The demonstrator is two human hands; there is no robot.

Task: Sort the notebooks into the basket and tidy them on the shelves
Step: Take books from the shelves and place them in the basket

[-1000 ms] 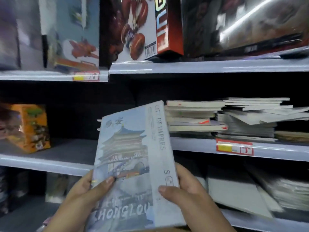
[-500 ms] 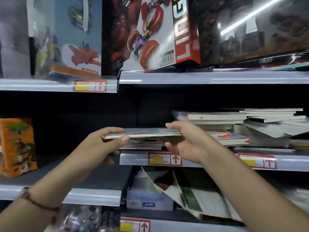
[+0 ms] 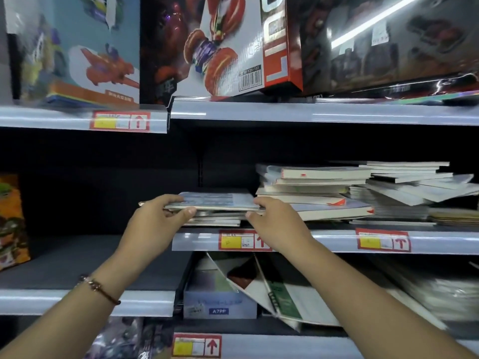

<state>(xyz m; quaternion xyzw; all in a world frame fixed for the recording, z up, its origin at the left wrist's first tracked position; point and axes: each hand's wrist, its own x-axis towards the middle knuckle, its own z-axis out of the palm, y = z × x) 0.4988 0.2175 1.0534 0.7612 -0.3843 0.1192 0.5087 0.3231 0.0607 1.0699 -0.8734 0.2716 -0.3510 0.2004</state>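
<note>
A pale blue notebook (image 3: 217,200) lies flat on top of a short stack of notebooks (image 3: 215,221) on the middle shelf (image 3: 324,240). My left hand (image 3: 153,224) grips its left edge, thumb underneath and fingers over the top. My right hand (image 3: 274,221) holds its right front corner with curled fingers. To the right stand taller, uneven piles of notebooks (image 3: 318,187) and thin booklets (image 3: 414,187). No basket is in view.
Toy boxes (image 3: 225,45) fill the upper shelf. An orange box (image 3: 11,221) stands at far left on a lower grey shelf (image 3: 77,296). Below, a pale box (image 3: 220,299) and leaning notebooks (image 3: 280,294) sit crookedly. Red price tags (image 3: 242,240) line the shelf edges.
One second ago I held the notebook upright, cover facing me. I turned it flat and pushed it onto the short stack; it now rests there with both hands still on it.
</note>
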